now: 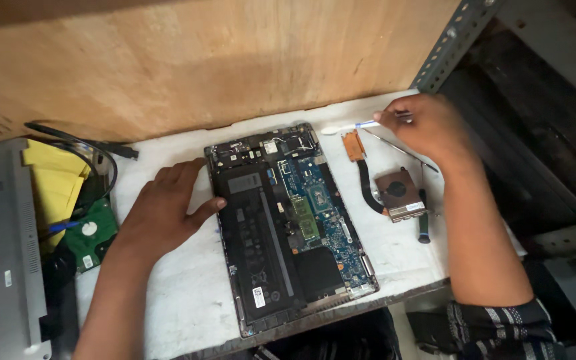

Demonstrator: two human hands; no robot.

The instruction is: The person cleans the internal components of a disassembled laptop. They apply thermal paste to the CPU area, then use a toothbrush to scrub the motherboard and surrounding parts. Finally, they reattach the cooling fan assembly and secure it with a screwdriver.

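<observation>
- While the left hand [165, 210] lay flat, fingers spread, steadying the opened laptop [288, 227] mid-table, its bare circuit board looked fragile; the edges seemed safest to hold.
- The right hand [428, 127] pinched a light, slender cotton swab [355, 126] beside the removed fan [398, 193].

Left hand [168, 210] steadying opened laptop [291, 227], right hand [428, 127] pinching swab [351, 127]

This looks like a small repair workshop for computers. An opened laptop [291, 223] with its inside parts showing lies on a white worktop [181, 293], with a loose fan [398, 193] to the right. A bare green disk drive [91, 240] and a grey laptop cover [1, 247] lie at the left, under a plywood wall [201, 60].
</observation>
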